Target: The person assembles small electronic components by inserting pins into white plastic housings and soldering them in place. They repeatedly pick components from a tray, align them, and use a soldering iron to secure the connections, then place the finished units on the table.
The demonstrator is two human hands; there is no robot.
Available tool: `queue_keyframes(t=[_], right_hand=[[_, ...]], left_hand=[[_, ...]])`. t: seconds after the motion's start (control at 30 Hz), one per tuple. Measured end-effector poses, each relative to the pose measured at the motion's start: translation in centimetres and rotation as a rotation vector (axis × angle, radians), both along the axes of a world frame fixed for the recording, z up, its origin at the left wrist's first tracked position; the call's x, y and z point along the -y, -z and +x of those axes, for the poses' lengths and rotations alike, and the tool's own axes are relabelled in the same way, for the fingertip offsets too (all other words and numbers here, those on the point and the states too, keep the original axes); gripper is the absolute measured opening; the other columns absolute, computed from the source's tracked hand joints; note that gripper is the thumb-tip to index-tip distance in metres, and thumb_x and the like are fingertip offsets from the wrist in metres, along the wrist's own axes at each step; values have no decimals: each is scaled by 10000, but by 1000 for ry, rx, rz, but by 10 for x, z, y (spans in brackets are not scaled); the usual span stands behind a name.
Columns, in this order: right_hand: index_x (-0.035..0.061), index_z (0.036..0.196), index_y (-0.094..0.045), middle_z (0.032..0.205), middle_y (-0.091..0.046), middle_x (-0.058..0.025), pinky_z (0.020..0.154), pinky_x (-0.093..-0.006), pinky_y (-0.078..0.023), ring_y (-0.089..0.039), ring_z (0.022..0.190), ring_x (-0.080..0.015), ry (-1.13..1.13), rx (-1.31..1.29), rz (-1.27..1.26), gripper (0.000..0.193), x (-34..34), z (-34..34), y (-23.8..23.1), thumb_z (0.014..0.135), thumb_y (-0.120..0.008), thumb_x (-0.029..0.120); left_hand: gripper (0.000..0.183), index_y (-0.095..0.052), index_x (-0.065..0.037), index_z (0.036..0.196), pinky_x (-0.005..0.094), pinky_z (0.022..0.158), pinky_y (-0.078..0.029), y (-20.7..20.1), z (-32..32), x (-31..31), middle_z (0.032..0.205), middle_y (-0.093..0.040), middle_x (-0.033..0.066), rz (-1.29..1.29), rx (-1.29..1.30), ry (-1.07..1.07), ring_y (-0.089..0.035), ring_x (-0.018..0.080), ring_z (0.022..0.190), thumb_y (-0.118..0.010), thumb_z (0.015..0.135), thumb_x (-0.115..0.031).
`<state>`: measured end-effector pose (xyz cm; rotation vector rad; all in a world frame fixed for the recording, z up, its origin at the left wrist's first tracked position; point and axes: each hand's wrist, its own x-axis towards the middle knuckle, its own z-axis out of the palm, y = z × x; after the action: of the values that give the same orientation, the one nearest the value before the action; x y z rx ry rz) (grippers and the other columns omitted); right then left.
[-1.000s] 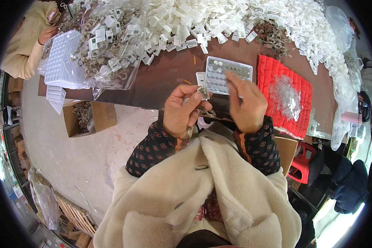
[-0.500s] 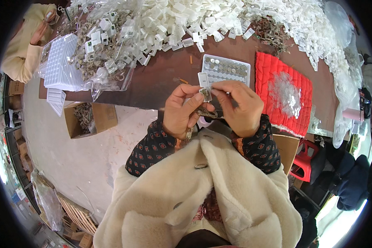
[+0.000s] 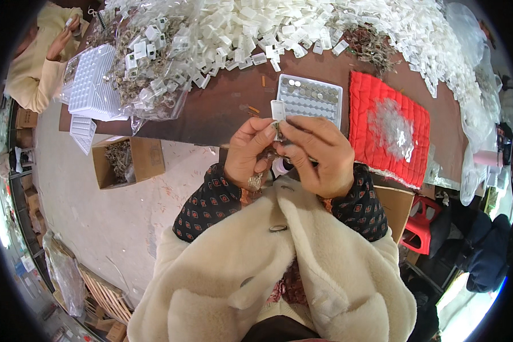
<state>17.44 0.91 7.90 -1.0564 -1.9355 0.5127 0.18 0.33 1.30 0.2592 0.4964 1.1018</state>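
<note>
Between my two hands, over the near edge of the table, a small white plastic case stands with its lid flipped up. My left hand is closed round it from the left, thumb along its side, with some thin wires near the palm. From the right, my right hand pinches at the lower half of the case, and its fingers cover most of the inside. Just beyond lies a white tray of round pockets, its far rows filled with silvery button cells.
A red quilted cloth bears a heap of small clear pieces. White plastic cases are piled along the far side. At left are a clear bag of wired parts, stacked white trays, a cardboard box and another person's sleeve.
My right hand has moved slightly left and closed over the lower half of the case, hiding the green part seen inside. The view has shifted a little.
</note>
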Motion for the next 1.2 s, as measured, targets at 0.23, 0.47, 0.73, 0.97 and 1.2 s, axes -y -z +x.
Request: queue_keyframes(t=[0.23,0.47,0.73,0.97,1.2], right_hand=[[-58,1109,-647,965,-703,-83,752,-252,-551,-664,881,-105,-11,-891,-982,225,-12,5,11,922,-690,60],[-7,1032,-697,1101,-663,-145,820,-300,-540,-657,959,-194,-168,-564,-299,267,1,0,16,796,-684,-131],[4,984,-706,1063,-671,-128,848,-353,-533,-656,999,-270,-134,-357,-1,293,-2,-4,22,741,-661,-153],[-10,1041,-695,1111,-665,-176,879,-377,-531,-647,1043,-323,-143,-286,188,316,0,-3,27,745,-663,-115],[34,1110,-713,1069,-699,-154,840,-392,-528,-652,964,-313,148,-55,-92,347,36,49,26,769,-726,-24]], left_hand=[[127,-607,-50,1084,163,453,-445,-9,8,3,991,-693,151,-19,-39,112,-682,127,730,-619,972,-109],[180,-602,-73,1143,194,528,-501,-6,4,5,1016,-663,57,-65,145,145,-633,100,725,-590,1000,-181],[319,-497,-153,1299,168,588,-494,-9,6,6,1136,-592,-11,89,428,263,-575,30,820,-542,1022,-303],[232,-549,-140,1134,174,545,-482,-1,2,14,1016,-602,10,-141,251,168,-577,62,746,-565,1010,-336],[230,-543,-146,1128,135,447,-402,2,18,14,943,-592,10,-17,-158,160,-514,33,755,-584,1000,-332]])
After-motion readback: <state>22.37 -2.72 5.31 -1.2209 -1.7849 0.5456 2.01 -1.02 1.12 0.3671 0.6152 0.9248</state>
